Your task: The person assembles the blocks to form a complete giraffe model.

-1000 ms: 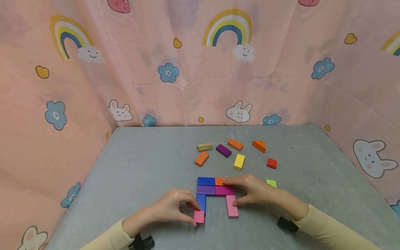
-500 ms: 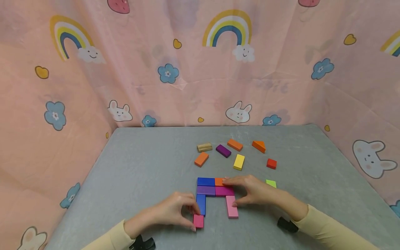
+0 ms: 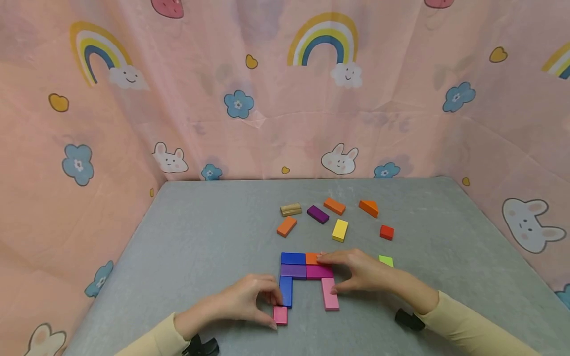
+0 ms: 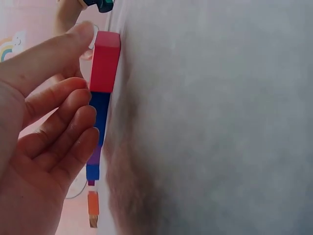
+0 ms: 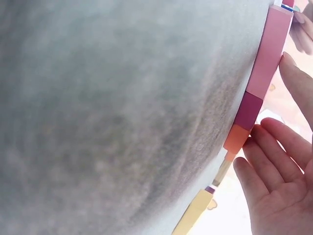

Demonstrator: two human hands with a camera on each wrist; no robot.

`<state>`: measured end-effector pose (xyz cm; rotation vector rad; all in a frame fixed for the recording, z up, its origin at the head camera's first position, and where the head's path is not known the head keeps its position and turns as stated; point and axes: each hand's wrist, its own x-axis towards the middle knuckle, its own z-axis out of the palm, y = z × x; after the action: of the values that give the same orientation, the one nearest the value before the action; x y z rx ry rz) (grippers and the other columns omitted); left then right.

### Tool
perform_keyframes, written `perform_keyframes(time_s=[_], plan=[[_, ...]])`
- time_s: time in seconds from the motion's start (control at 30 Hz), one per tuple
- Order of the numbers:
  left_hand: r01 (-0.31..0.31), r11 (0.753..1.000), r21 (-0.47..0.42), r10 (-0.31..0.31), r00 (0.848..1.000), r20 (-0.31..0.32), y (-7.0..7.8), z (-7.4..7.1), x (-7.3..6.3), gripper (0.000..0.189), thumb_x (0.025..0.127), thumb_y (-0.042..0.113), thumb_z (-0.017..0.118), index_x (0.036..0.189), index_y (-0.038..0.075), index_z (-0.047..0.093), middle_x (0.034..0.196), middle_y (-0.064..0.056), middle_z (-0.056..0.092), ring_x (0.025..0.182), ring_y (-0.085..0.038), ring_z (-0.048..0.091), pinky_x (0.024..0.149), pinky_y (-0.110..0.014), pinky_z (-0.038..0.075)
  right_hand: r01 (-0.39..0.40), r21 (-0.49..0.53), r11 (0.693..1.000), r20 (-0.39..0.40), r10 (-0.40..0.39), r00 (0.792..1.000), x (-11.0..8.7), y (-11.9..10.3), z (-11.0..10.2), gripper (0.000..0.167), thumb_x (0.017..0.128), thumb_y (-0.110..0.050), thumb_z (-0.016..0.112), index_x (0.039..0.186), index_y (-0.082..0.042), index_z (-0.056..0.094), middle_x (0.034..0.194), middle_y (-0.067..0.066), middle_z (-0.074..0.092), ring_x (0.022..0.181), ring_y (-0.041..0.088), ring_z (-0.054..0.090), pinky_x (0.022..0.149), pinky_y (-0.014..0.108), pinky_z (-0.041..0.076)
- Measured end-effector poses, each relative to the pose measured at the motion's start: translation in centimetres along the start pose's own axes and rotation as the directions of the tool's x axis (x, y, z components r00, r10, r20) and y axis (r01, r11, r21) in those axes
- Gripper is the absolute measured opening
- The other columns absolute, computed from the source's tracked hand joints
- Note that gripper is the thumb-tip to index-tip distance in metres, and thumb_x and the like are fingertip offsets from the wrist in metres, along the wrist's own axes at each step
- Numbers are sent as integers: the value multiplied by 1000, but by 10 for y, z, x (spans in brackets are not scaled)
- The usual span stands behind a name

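In the head view my left hand (image 3: 251, 299) pinches a small pink block (image 3: 280, 315) between thumb and index finger. That block lies at the near end of a long blue block (image 3: 286, 291), set slightly left of it. My right hand (image 3: 358, 271) rests its fingertips on an orange block (image 3: 311, 258), and its thumb touches a long light-pink block (image 3: 330, 295). A dark-blue block (image 3: 293, 258), a purple block (image 3: 293, 271) and a magenta block (image 3: 319, 271) join them in a flat shape with two legs. The right hand covers part of the orange block.
Behind the shape lie loose pieces: a wooden-coloured piece (image 3: 291, 209), a dark purple block (image 3: 318, 214), a yellow block (image 3: 340, 230), an orange triangle (image 3: 369, 207), a red block (image 3: 387, 232) and two orange blocks. A lime block (image 3: 386, 260) sits partly behind the right forearm.
The small pink block, held by my left hand, has slid toward me and slightly left, from beside the blue block's near end to just below it. My right hand stays in place.
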<state>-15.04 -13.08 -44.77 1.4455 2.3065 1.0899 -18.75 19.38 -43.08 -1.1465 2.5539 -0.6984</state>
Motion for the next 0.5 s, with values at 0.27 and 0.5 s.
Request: perform_keyframes(time_s=[0.27,0.5], plan=[[59,997,48,-60,998,25,-2,-4,0,34,69,35,85,86,17,62,82,6,58,72,1,53,63,-11,48,-17,1,1000,15,17,1000,1,0,-1,65,81,-42,73,137,-16,52,140,1,52,128,20,51,98,40,47],[84,992,90,-88,995,50,-1,-3,3,34,68,37,85,81,17,60,76,7,55,68,1,50,59,-8,43,-16,-6,1000,17,16,1000,1,-1,0,65,81,-43,72,137,-16,52,139,0,53,127,20,51,98,41,47]])
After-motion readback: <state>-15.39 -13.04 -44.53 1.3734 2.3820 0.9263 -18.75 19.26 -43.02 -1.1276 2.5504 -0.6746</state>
